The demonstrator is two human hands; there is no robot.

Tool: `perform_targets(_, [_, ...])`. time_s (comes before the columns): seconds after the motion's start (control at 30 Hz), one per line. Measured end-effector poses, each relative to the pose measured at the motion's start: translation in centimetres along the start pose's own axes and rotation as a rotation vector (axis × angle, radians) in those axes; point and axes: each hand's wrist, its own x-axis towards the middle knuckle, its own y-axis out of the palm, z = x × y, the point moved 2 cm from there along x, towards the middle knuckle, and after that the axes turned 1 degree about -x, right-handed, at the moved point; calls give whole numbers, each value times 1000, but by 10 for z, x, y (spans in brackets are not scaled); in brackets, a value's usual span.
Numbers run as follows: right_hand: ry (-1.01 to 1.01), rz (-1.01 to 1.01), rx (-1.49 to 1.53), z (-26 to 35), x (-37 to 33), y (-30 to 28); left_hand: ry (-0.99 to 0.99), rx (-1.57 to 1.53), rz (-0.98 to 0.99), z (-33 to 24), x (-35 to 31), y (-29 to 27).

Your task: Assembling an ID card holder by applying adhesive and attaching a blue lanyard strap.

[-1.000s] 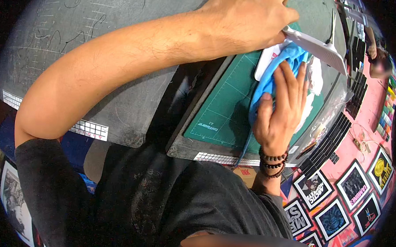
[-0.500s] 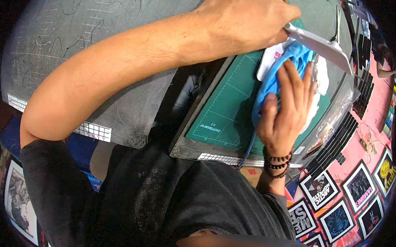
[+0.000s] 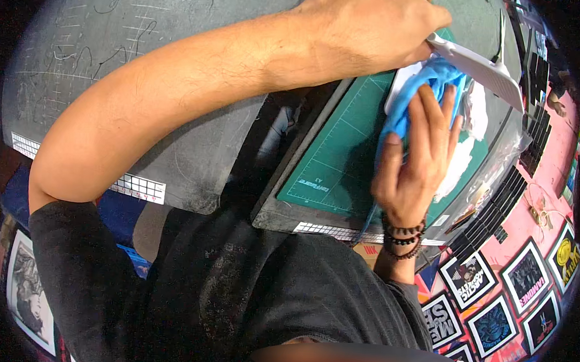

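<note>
My left hand [image 3: 387, 30] reaches across from the left, its fingers closed round the end of a long flat white tool [image 3: 481, 68] with a ribbed face. The exact kind of this tool does not show. Below it lies a crumpled blue cloth [image 3: 439, 72], over part of a white panel [image 3: 395, 94]. My right hand [image 3: 417, 157], with dark beaded bracelets at the wrist, rests on the cloth with fingers stretched out and slightly apart. Bunched white material [image 3: 475, 113] sits just right of the cloth. Underneath is a green cutting mat [image 3: 333, 160].
A dark gap [image 3: 283, 126] separates the large grey board [image 3: 160, 52] on the left from the mat's board. Clear plastic wrapping [image 3: 488, 173] and a row of black strips [image 3: 496, 209] line the right edge. Framed pictures [image 3: 525, 272] stand beyond, by a pink surface.
My right hand has shifted on the blue cloth, its fingertips a little higher. The cloth covers more of the white panel. My left hand and the white tool appear slightly further right.
</note>
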Motion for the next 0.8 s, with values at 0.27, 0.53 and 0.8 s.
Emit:
perform_targets(0.27, [6,55,23,3,-9,-4,11,47,-52,-8,3,-2])
perform_targets(0.53, [25,61,-122,-15,-7,-7,-1,-27,-4,-12,7,-3])
perform_targets(0.8, [34,-5,-67,-18,4,-7,-10,-62,34,-16,12,-6])
